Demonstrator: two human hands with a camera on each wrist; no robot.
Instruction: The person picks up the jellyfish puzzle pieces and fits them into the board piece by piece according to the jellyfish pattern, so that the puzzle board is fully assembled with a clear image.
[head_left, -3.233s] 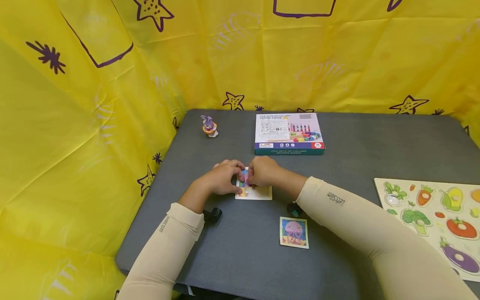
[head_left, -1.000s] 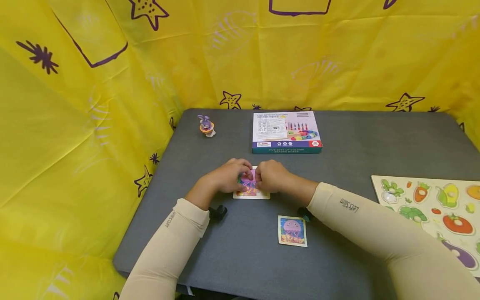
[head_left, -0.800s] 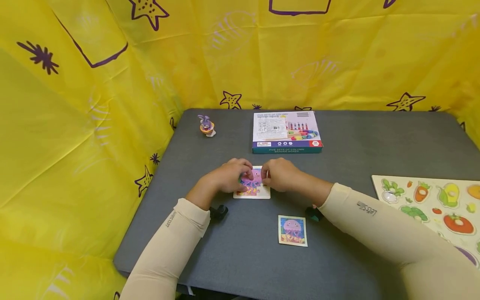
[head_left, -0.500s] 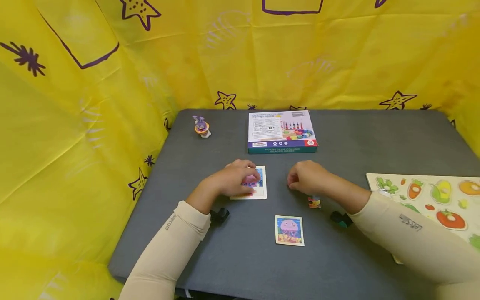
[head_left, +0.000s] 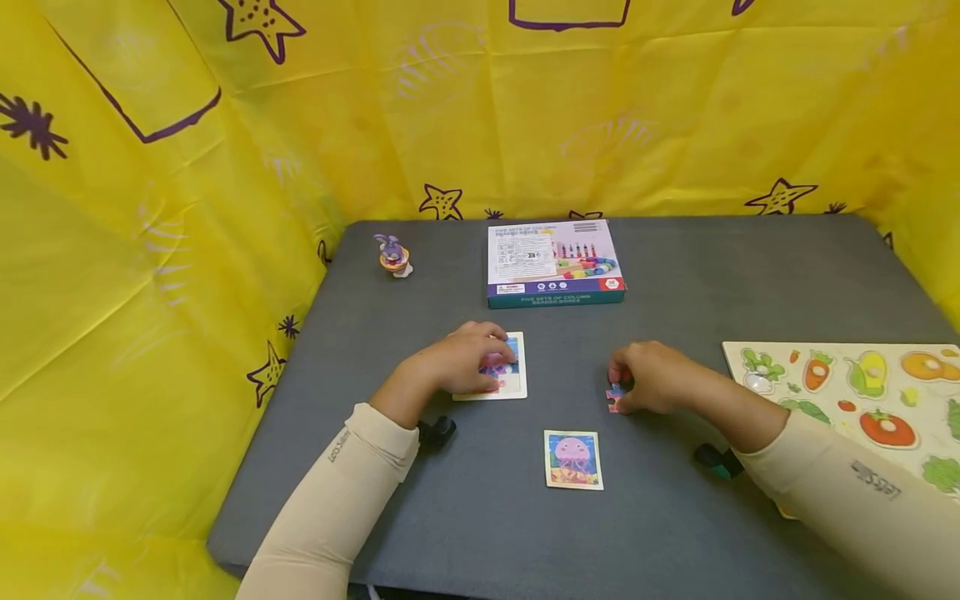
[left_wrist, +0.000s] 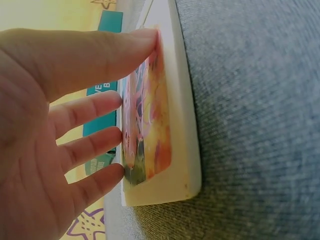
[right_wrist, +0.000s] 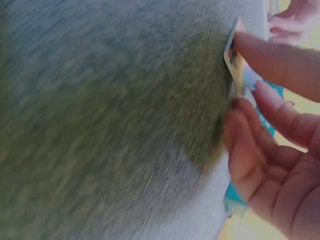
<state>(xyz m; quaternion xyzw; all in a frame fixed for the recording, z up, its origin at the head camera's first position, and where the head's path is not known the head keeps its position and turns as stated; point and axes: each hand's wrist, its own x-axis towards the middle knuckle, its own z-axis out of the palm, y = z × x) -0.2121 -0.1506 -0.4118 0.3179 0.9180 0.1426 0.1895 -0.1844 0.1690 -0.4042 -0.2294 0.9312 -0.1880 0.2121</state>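
Note:
My left hand [head_left: 465, 362] rests on the jellyfish jigsaw board [head_left: 514, 390]. In the left wrist view, its thumb and fingertips touch the puzzle pieces [left_wrist: 157, 125], the fingers only slightly bent. A bare pale patch shows at the picture's lower right. Off to the right, my right hand [head_left: 660, 379] pinches a pink-and-blue jigsaw piece [head_left: 614, 403] low over the table. The right wrist view shows that piece [right_wrist: 232, 57] tilted between thumb and fingers, partly hidden and blurred. Nearer me lies a jellyfish picture card [head_left: 573, 460], touched by neither hand.
Behind the hands lies a beaded-boxes carton [head_left: 555, 265]. A small purple rabbit figure [head_left: 393, 255] stands at the back left. On the right, a vegetable puzzle board [head_left: 825, 392] lies partly under the right forearm. Yellow cloth [head_left: 525, 125] hangs beyond the grey table [head_left: 465, 508].
My right hand has moved right, away from the jigsaw board, to a loose piece that it now pinches. The lower right of the picture has become bare. The left hand stays on the board.

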